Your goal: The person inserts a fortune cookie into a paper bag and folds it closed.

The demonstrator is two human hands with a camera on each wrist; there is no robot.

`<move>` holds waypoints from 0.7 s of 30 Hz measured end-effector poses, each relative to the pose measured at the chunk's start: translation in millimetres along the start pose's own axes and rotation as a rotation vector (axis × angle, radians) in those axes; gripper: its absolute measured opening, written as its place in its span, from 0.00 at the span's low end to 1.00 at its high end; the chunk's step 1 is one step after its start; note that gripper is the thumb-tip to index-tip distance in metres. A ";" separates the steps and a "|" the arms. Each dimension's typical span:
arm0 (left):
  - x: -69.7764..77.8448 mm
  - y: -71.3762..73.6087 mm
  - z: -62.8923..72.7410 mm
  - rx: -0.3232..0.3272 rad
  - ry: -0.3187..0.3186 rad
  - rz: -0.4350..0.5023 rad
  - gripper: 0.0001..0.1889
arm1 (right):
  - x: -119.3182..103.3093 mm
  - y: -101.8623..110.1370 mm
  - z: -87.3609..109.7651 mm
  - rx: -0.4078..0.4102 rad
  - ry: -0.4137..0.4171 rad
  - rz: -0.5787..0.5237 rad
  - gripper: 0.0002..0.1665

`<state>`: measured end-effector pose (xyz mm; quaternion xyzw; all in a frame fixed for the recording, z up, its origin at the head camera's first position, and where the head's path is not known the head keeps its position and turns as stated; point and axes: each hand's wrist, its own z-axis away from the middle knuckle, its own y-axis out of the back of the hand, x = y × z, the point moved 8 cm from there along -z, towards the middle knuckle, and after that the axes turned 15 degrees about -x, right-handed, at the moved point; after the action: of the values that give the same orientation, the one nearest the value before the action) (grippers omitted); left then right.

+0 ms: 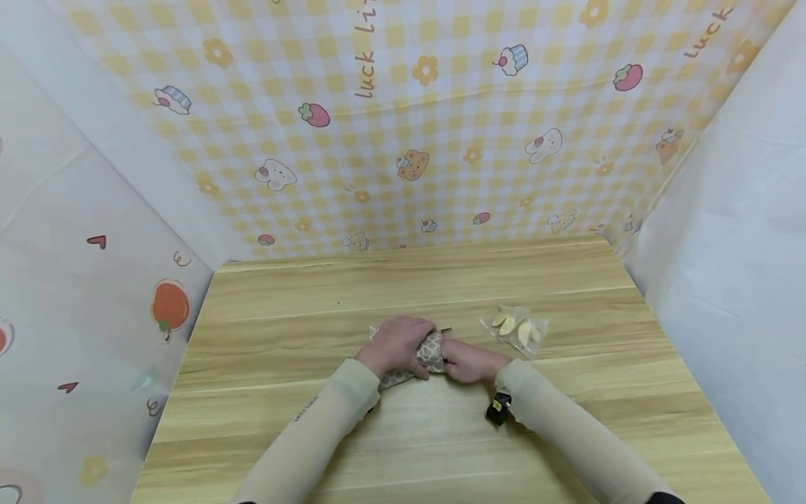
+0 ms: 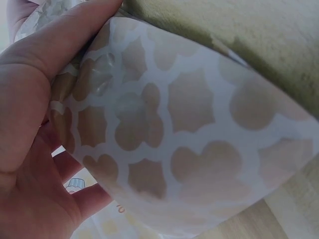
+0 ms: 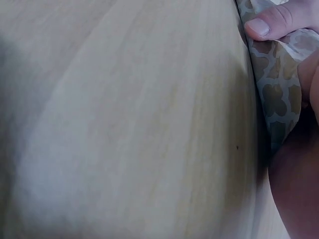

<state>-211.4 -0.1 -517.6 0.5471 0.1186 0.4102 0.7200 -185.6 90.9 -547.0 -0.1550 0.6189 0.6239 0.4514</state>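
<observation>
A brown bag [image 1: 431, 352] with a white lattice pattern lies on the table between the two hands. My left hand [image 1: 399, 344] grips it from above, with the thumb on the near side; in the left wrist view the thumb and fingers stand around its creased, glossy side. At the bag's right end, my right hand [image 1: 471, 360] has its fingers curled against the edge. Its fingertips are hidden, and I cannot tell how far they reach inside. In the right wrist view the left thumb [image 3: 259, 29] presses on the patterned bag [image 3: 279, 94] beside the right hand.
Two fortune cookies in clear wrappers [image 1: 527, 332] lie on the wooden table [image 1: 283, 308], right of and behind the right hand. A small black device [image 1: 499, 409] is at the right wrist. A yellow checked cloth [image 1: 378, 140] hangs behind the table, with pale sheets at both sides.
</observation>
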 end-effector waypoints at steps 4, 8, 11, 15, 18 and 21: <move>0.3 0.5 0.4 -0.005 0.007 0.005 0.41 | 0.3 0.1 0.4 -0.002 0.001 -0.007 0.22; 0.0 0.9 1.1 -0.002 0.008 0.013 0.41 | 0.9 0.0 -0.5 -0.007 -0.009 -0.010 0.20; 0.0 1.1 1.6 0.002 0.004 0.012 0.41 | 0.9 0.2 -0.9 -0.006 -0.009 -0.016 0.20; 0.4 1.1 2.1 0.011 -0.004 0.012 0.41 | 1.3 1.7 -0.1 0.023 0.008 -0.008 0.18; 0.8 0.9 2.9 0.013 -0.008 0.015 0.42 | -0.5 5.4 2.5 0.060 0.024 0.024 0.14; 0.3 -0.1 3.0 0.007 -0.003 0.022 0.43 | -3.3 10.2 6.9 0.093 0.039 0.053 0.12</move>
<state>-209.3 -1.9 -516.5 0.5513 0.1129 0.4170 0.7137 -189.0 97.7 -536.8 -0.1296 0.6597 0.6031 0.4294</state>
